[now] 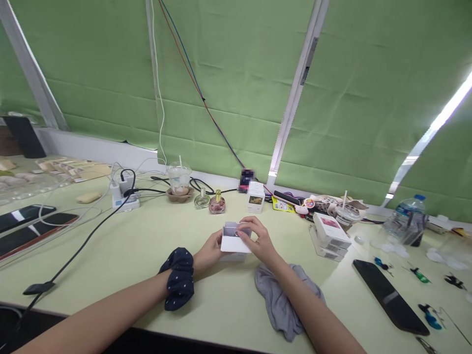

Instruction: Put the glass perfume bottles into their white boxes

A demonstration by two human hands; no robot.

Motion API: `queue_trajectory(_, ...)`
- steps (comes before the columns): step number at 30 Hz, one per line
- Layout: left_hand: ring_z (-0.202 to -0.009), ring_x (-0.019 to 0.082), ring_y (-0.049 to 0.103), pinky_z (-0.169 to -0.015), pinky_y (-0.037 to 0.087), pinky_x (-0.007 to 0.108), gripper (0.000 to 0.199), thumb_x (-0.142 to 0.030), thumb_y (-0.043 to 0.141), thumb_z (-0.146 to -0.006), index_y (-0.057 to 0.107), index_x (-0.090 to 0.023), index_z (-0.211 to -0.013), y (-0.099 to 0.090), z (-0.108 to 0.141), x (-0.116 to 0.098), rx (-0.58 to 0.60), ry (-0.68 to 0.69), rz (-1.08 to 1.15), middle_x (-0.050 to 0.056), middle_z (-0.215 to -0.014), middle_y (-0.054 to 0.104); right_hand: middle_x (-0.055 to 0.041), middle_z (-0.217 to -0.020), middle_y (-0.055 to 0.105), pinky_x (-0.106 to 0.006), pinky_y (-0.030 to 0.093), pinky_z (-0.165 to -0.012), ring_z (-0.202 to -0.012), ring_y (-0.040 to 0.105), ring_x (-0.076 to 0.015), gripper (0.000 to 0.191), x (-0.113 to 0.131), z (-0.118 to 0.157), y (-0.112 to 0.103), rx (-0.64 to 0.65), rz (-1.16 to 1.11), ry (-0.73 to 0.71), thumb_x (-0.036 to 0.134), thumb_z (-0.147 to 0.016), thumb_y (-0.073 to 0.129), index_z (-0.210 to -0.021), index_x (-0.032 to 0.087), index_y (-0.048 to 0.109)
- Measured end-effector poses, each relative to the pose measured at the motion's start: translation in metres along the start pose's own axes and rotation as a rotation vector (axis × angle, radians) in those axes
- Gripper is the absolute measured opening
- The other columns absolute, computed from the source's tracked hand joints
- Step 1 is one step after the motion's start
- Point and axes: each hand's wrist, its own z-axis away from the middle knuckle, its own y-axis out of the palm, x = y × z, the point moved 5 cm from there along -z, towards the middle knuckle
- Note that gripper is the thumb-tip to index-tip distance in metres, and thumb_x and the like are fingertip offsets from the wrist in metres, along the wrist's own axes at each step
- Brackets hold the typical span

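A small white box (236, 245) stands on the table in front of me with its top flap folded open toward me. My left hand (209, 251) is closed around the box's left side. The fingertips of my right hand (259, 238) are at the open top, pinched on something at the mouth; a bit of a small, shiny rounded thing shows there, mostly hidden. Beyond the box stand a clear glass perfume bottle (202, 200) and a pink perfume bottle (217, 204) with a gold cap. A grey cloth (275, 300) lies crumpled under my right forearm.
A closed white box (255, 197) stands at the back, and stacked boxes (332, 231) lie to the right. A phone (390, 296) rests at the right. Plastic cups (179, 178), a power strip (125, 198) and a black cable (83, 246) occupy the left and back.
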Motion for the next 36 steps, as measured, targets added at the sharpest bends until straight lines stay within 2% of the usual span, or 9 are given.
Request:
queue_trajectory(5,-0.095,0.024,0.061,-0.083,0.047,0.036,0.038,-0.031,0.072,-0.07,0.058,-0.016,-0.102,-0.001,0.001,-0.005,0.055,0.052,-0.104,0.008,-0.1,0.066,-0.0059,-0.098,0.061,-0.032,0.046,-0.078,-0.09,0.058,-0.0185,0.029,0.003,0.004,-0.004,-0.131,0.036,-0.012,0.022,-0.078,0.061,-0.106,0.021,0.055)
queue_trajectory(11,-0.095,0.022,0.057,-0.082,0.046,0.036,0.053,-0.023,0.075,-0.063,0.041,-0.021,-0.103,-0.018,0.006,-0.022,-0.13,0.28,-0.334,0.004,-0.1,0.054,-0.0034,-0.083,0.064,-0.032,0.046,-0.076,-0.082,0.056,-0.0174,0.025,0.007,0.006,-0.003,-0.102,0.051,-0.061,0.02,-0.082,0.058,-0.107,0.021,0.055)
queue_trajectory(14,-0.095,0.021,0.055,-0.085,0.045,0.037,0.053,-0.02,0.073,-0.062,0.036,-0.022,-0.1,-0.023,0.009,-0.033,-0.206,0.4,-0.456,0.004,-0.1,0.049,-0.004,-0.083,0.064,-0.032,0.046,-0.075,-0.081,0.056,-0.0173,0.023,0.006,0.005,-0.004,-0.096,0.044,-0.062,0.019,-0.083,0.056,-0.105,0.021,0.056)
queue_trajectory(16,-0.097,0.022,0.052,-0.086,0.044,0.037,0.046,-0.017,0.069,-0.065,0.036,-0.022,-0.098,-0.021,0.011,-0.037,-0.2,0.47,-0.545,0.004,-0.1,0.049,-0.0043,-0.083,0.063,-0.032,0.046,-0.076,-0.082,0.057,-0.0174,0.02,0.006,0.005,-0.004,-0.091,0.046,-0.061,0.018,-0.085,0.052,-0.104,0.02,0.056)
queue_trajectory(19,-0.104,0.023,0.049,-0.088,0.043,0.037,0.035,-0.014,0.059,-0.073,0.041,-0.022,-0.102,-0.013,0.014,-0.036,-0.103,0.537,-0.648,0.007,-0.106,0.048,-0.0038,-0.081,0.062,-0.033,0.045,-0.078,-0.082,0.057,-0.0173,0.022,0.005,0.004,-0.004,-0.078,0.055,-0.056,0.017,-0.087,0.045,-0.107,0.021,0.054)
queue_trajectory(22,-0.111,0.024,0.046,-0.09,0.043,0.037,0.032,-0.013,0.055,-0.078,0.043,-0.022,-0.106,-0.007,0.016,-0.031,-0.051,0.551,-0.678,0.01,-0.112,0.047,-0.0043,-0.085,0.063,-0.033,0.046,-0.077,-0.081,0.057,-0.0167,0.025,0.003,0.005,-0.004,-0.098,0.025,-0.034,0.019,-0.086,0.048,-0.111,0.02,0.051)
queue_trajectory(27,-0.113,0.024,0.046,-0.093,0.043,0.038,0.016,-0.02,0.054,-0.083,0.049,-0.021,-0.098,-0.008,0.016,-0.034,-0.136,0.521,-0.711,0.01,-0.114,0.047,-0.0064,-0.091,0.062,-0.03,0.048,-0.075,-0.082,0.058,-0.0164,0.016,-0.004,0.008,-0.011,-0.212,-0.102,0.095,0.032,-0.087,0.053,-0.095,0.018,0.057)
queue_trajectory(31,-0.103,0.022,0.05,-0.09,0.044,0.035,0.01,-0.026,0.049,-0.088,0.052,-0.02,-0.096,-0.013,0.013,-0.044,-0.194,0.486,-0.718,0.008,-0.104,0.052,-0.0074,-0.085,0.065,-0.035,0.046,-0.081,-0.089,0.058,-0.0198,0.039,-0.003,0.008,-0.009,-0.138,-0.124,0.092,0.038,-0.096,0.033,-0.085,0.019,0.066)
queue_trajectory(36,-0.1,0.022,0.052,-0.089,0.045,0.034,0.016,-0.031,0.046,-0.091,0.056,-0.02,-0.096,-0.016,0.008,-0.046,-0.217,0.434,-0.655,0.007,-0.101,0.055,-0.0064,-0.081,0.062,-0.034,0.046,-0.078,-0.086,0.056,-0.0203,0.039,-0.002,0.005,0.001,-0.05,-0.101,0.048,0.048,-0.092,0.041,-0.081,0.021,0.067)
